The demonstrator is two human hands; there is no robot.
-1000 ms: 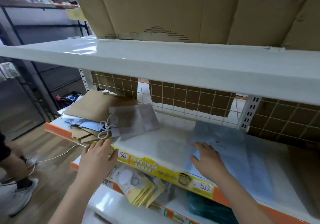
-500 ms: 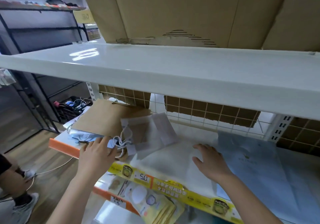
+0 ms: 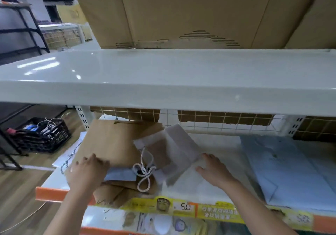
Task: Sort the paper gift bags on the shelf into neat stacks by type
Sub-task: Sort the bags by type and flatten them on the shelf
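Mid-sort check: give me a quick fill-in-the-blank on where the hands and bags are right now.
1. The left hand rests on the ____ paper bag.
2. The rope handles lie ____ the two hands.
3. The pale blue bags lie to the ____ of the right hand.
4. The price tag reads ____.

Missing words: brown; between; right; 5.0
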